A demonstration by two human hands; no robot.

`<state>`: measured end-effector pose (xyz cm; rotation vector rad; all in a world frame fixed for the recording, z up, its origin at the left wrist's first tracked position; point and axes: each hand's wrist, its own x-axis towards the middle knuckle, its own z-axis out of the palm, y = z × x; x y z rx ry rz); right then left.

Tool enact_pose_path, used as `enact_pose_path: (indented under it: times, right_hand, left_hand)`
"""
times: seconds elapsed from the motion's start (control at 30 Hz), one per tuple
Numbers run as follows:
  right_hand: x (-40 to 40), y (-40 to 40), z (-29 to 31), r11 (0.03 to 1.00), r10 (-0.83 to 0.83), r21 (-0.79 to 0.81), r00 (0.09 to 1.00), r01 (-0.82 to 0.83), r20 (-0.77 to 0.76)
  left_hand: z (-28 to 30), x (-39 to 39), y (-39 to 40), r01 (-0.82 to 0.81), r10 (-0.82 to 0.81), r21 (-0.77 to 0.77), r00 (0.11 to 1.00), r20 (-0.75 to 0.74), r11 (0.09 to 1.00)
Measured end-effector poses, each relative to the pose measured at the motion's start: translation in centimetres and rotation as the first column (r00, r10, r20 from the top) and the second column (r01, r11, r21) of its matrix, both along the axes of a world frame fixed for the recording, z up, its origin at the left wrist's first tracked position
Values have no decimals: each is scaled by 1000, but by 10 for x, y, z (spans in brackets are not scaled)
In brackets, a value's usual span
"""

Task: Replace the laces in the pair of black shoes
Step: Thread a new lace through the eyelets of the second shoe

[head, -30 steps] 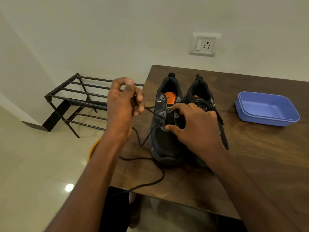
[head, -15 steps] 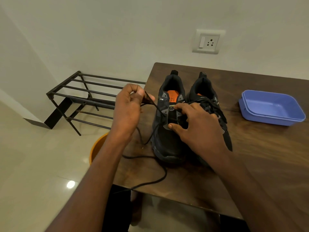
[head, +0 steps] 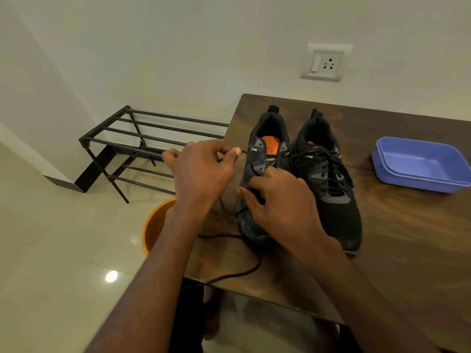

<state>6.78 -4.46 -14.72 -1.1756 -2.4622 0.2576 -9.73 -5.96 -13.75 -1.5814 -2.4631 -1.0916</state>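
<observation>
On the dark brown wooden table (head: pixel 397 250) a pair of black mesh sports shoes stands side by side, toes toward the near edge. The left black shoe (head: pixel 257 159), with an orange insole showing, is only partly laced, while the right black shoe (head: pixel 328 179) just beside it is fully laced. The left hand (head: pixel 201 174) hovers left of the left shoe, its thumb and fingers pinching the thin black lace (head: pixel 229 275), which runs from the shoe's upper eyelets into the pinch. The slack of that lace loops across the table's near left part and droops over its near edge. The right hand (head: pixel 283 207) rests on the front of the left shoe, fingers curled onto its tongue area. A blue rectangular plastic tub (head: pixel 418 164) sits on the table at far right, well apart from the shoes. Left of the table, on the pale tiled floor, stand a black metal bar rack (head: pixel 132 146) and, nearer, an orange round bucket (head: pixel 155 222). A white wall socket (head: pixel 325 62) is mounted on the far wall.
</observation>
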Motion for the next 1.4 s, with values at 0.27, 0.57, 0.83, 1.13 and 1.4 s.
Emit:
enact_pose_path:
  times: [0.27,0.57,0.83,1.13,1.4]
  right_hand:
    - [11,3,20,790,-281,-610,848,-62,-449]
    - [73,20,77,542,-415,-527,336,-655,-845]
    - [103,36,68,843,-359,-491,453,-218,-816]
    - [66,19,59,781,-154,-513,686,-356,-711]
    - [84,36,53,815,-396,-570,619,-104,-678]
  left_hand:
    - [-2,6,3,82,-81,-13,995,57,997]
    - [32,40,1,487,-613,373,598,517,790]
    - [30,31,-3,503,-453,-34,803,388,864]
    - [42,39,-15,649,-628,138,625,463,748]
    - [30,22,-14,415,-362,-133,882,302,900]
